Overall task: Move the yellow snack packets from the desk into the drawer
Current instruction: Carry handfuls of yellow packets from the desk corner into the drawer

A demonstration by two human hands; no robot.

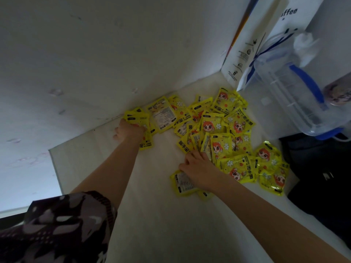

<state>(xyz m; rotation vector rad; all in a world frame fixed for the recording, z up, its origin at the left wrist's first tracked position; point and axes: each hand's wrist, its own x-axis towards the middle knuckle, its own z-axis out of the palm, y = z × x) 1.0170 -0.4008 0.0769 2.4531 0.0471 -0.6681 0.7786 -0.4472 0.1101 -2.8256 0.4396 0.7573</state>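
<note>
White wall: plain, faintly marked, from 9 to 12 o'clock. White desk surface: butted against wall. White paper bag, clear blue-handled pitcher: 1–2 o'clock. Dark object: 3–4 o'clock. Light dim.

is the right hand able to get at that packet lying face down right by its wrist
Probably yes. The right hand already rests partly over the face-down packet at the near edge of the pile, and nothing lies on top of it except the hand itself.
</note>
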